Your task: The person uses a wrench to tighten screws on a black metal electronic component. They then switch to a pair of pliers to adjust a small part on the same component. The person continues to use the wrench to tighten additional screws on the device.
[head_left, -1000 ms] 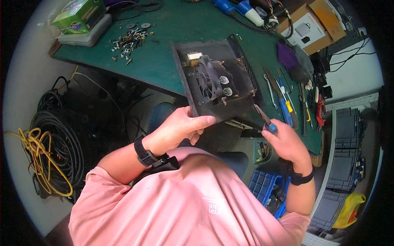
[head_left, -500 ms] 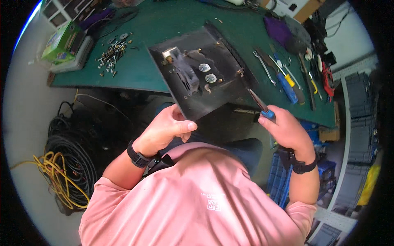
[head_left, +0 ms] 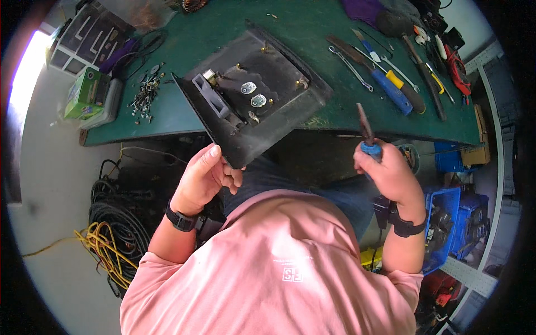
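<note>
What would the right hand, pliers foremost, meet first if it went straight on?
Probably the wrench on the green table; how high the pliers sit is unclear, so they might pass over it.

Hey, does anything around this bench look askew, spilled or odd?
Yes: the black metal casing is skewed to the green bench's front edge, one corner jutting past it at the left hand. Toward the left, screws lie in a loose, uncontained heap.

- The left hand (head_left: 204, 176) holds the near corner of a black metal chassis (head_left: 279, 117) above the edge of the green table (head_left: 312, 36).
- The right hand (head_left: 388, 170) grips a blue-handled tool (head_left: 367, 133), apart from the chassis.
- Small screws (head_left: 145, 96) lie in a pile.
</note>
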`<state>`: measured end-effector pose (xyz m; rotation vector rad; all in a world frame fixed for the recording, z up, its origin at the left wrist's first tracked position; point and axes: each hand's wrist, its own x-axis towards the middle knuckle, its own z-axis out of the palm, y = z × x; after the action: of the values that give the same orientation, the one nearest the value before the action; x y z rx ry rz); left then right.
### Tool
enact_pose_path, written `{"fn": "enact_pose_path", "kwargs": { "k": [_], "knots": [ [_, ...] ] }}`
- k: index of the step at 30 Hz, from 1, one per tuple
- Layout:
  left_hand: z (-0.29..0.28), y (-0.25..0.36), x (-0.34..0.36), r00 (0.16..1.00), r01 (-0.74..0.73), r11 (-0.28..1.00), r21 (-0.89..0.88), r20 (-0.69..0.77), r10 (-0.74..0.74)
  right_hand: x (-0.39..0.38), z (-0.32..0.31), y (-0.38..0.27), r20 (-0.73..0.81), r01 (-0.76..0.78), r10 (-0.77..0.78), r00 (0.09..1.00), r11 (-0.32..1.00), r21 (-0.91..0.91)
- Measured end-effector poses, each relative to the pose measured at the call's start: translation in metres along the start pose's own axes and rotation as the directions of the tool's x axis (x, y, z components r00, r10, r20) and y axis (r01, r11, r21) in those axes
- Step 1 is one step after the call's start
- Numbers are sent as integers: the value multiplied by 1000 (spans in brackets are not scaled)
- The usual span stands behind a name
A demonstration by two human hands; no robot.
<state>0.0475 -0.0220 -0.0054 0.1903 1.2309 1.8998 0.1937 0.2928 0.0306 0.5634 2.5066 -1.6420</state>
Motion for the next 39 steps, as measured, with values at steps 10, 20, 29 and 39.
{"fn": "enact_pose_path", "kwargs": {
  "k": [10, 20, 29, 39],
  "knots": [
    [2, 4, -2, 995, 32, 992, 124, 87, -43, -7, -71, -10, -340, -137, 33, 940, 947, -289],
    [-5, -3, -2, 995, -23, 1000, 17, 92, 21, 87, -166, -5, -519, -402, -60, 853, 560, -725],
    [9, 4, 4, 993, 55, 998, -11, 106, -53, 137, -154, 11, -540, -418, -115, 834, 507, -754],
    [9, 1, 3, 999, 8, 1000, 8, 45, -8, 121, -47, -41, -177, 82, -428, 886, 521, -849]
  ]
}}
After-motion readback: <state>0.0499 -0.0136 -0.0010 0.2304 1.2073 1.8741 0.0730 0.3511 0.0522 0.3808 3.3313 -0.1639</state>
